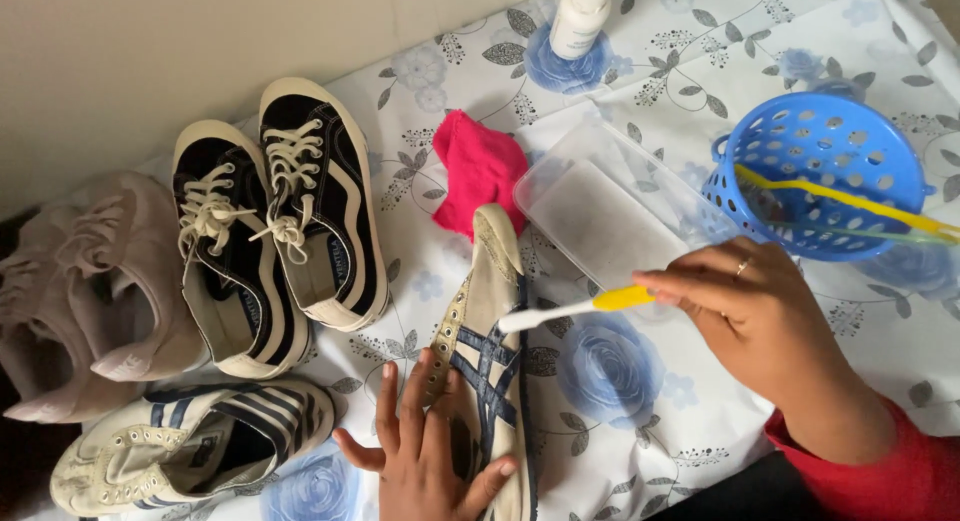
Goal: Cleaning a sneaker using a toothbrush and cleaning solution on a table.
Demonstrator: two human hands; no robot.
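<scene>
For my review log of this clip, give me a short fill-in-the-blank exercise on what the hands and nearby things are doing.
1. The right hand holds a toothbrush whose handle is ____.
2. The left hand presses down on a cream shoe with dark ____ stripes.
3. The crumpled cloth beyond that shoe's toe is ____.
4. The perforated basket holding another brush is ____.

Missing words: yellow; blue; pink; blue
</scene>
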